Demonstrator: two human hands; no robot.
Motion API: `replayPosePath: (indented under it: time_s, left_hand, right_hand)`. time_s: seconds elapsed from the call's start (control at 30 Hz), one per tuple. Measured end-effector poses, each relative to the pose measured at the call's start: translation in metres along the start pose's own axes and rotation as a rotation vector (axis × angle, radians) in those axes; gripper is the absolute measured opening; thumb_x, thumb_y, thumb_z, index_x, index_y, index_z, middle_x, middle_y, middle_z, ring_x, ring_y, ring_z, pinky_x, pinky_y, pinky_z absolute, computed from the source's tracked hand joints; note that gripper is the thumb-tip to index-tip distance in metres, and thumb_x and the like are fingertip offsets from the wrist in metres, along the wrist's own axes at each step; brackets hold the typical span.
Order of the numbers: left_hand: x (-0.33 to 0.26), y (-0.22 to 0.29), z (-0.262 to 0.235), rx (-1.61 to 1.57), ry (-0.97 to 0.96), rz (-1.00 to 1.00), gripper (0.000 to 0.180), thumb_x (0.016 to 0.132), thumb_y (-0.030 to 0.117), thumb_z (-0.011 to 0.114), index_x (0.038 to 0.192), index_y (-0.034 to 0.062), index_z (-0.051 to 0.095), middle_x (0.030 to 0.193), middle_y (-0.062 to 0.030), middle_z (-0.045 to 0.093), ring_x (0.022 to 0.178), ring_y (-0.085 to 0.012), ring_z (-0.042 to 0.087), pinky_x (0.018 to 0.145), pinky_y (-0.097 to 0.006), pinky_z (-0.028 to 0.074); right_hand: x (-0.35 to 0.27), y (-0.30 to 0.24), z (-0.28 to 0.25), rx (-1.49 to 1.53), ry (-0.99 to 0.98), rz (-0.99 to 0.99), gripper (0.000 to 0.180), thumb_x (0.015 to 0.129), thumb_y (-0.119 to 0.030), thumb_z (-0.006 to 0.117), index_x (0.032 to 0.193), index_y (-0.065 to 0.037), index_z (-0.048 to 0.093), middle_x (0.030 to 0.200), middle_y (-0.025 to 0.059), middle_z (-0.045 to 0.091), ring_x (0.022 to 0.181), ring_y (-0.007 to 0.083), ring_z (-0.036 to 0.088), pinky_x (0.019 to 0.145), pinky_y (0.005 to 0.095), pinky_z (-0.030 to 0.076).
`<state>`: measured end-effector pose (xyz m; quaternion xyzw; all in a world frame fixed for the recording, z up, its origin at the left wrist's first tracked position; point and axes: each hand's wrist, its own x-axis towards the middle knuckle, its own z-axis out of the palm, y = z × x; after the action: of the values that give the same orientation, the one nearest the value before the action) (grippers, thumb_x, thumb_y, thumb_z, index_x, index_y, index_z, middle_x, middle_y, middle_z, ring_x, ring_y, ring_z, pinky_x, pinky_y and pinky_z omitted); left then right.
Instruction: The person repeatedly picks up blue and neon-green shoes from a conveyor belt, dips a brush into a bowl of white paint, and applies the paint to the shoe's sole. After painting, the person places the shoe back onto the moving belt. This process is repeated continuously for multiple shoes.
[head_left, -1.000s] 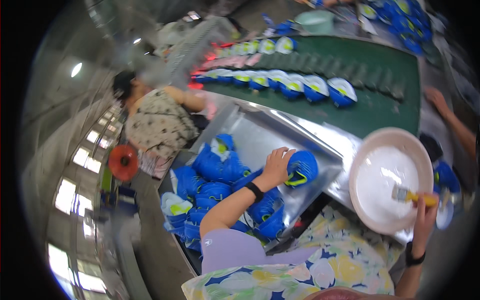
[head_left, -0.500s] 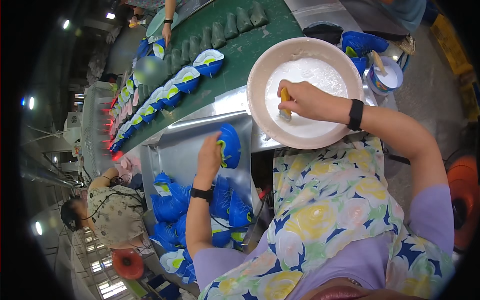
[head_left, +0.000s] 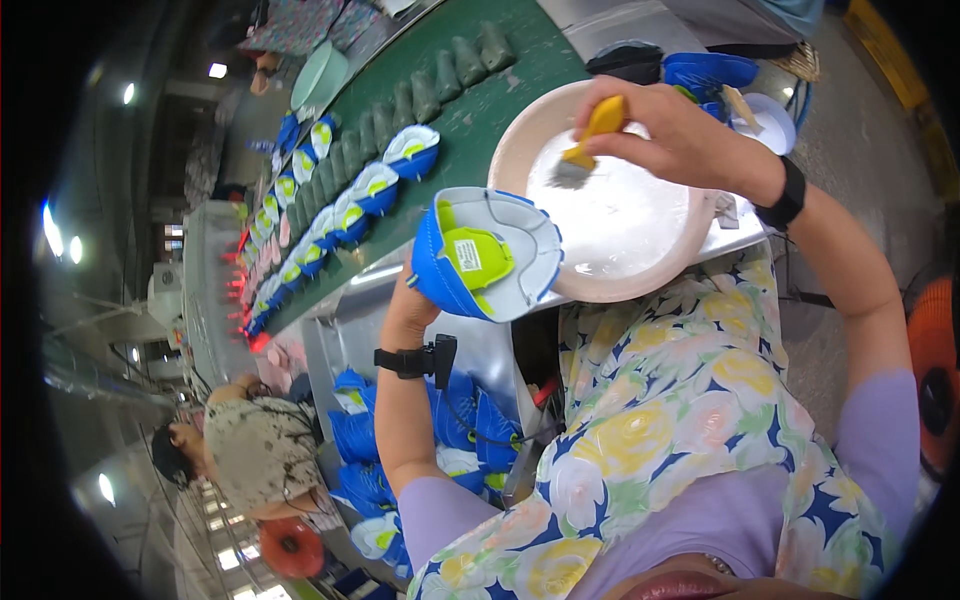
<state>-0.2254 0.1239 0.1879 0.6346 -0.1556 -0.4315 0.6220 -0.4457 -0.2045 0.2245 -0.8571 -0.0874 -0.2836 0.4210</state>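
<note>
My left hand (head_left: 408, 308) is closed on a blue shoe upper (head_left: 490, 255), lifted beside the basin. Its white lining and lime-green inner panel with a white label face up; the fingers are mostly hidden behind it. In my right hand (head_left: 670, 135) is a yellow-handled brush (head_left: 603, 130), gripped between thumb and fingers. The grey bristles point down over white liquid (head_left: 640, 225) in a wide pale pink basin (head_left: 518, 145). Below my left forearm, a metal tray (head_left: 485, 350) holds a pile of more blue shoe uppers (head_left: 355, 435).
A green conveyor belt (head_left: 470, 110) carries a row of blue uppers (head_left: 375, 188) and a row of dark shoe lasts (head_left: 425, 97). Right of the basin stand a white tub (head_left: 780, 120) and a blue upper (head_left: 705, 72). At left another person (head_left: 260, 450) bends near an orange fan (head_left: 290, 548).
My left hand has raised the upper from over the tray toward the basin, its inside now turned up. The brush has come up out of the liquid. Along the belt, the co-worker's hand has gone.
</note>
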Motion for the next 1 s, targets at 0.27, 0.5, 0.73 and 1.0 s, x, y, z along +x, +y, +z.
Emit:
replayPosePath:
  time_s: [0.27, 0.5, 0.73, 1.0]
  left_hand:
    - [0.023, 0.010, 0.052, 0.289, -0.106, 0.310, 0.053, 0.088, 0.021, 0.069, 0.133, 0.0007, 0.050, 0.126, -0.0129, 0.062, 0.107, -0.0250, 0.065, 0.091, -0.034, 0.054]
    - [0.027, -0.030, 0.056, -0.445, 0.057, 0.422, 0.041, 0.097, 0.022, 0.057, 0.133, 0.0035, 0.053, 0.126, -0.0113, 0.062, 0.110, -0.0240, 0.063, 0.095, -0.030, 0.050]
    - [0.031, -0.017, 0.082, 0.085, 0.269, 0.824, 0.037, 0.102, 0.018, 0.049, 0.135, 0.0008, 0.052, 0.124, -0.0106, 0.060, 0.112, -0.0210, 0.060, 0.099, -0.033, 0.049]
    - [0.028, -0.014, 0.050, -0.085, 0.148, 0.280, 0.041, 0.099, 0.031, 0.054, 0.130, 0.0051, 0.053, 0.127, -0.0107, 0.060, 0.115, -0.0246, 0.060, 0.100, -0.039, 0.050]
  right_hand:
    - [-0.002, -0.004, 0.001, -0.052, 0.165, 0.149, 0.031, 0.092, -0.029, 0.067, 0.099, -0.002, 0.053, 0.073, 0.0180, 0.065, 0.065, 0.0262, 0.066, 0.059, 0.0303, 0.050]
    - [-0.017, 0.001, 0.024, 0.127, 0.343, 0.428, 0.040, 0.090, -0.033, 0.070, 0.090, 0.004, 0.056, 0.071, 0.0149, 0.066, 0.058, 0.0204, 0.066, 0.054, 0.0273, 0.051]
    - [-0.022, -0.011, 0.037, 0.443, 0.325, 0.581, 0.039, 0.090, -0.031, 0.070, 0.089, 0.005, 0.056, 0.071, 0.0118, 0.066, 0.059, 0.0148, 0.065, 0.053, 0.0253, 0.051]
    - [-0.030, -0.002, 0.017, 0.300, 0.325, 0.228, 0.023, 0.093, -0.019, 0.069, 0.107, -0.005, 0.057, 0.097, 0.0101, 0.067, 0.083, 0.0156, 0.067, 0.071, 0.0251, 0.052]
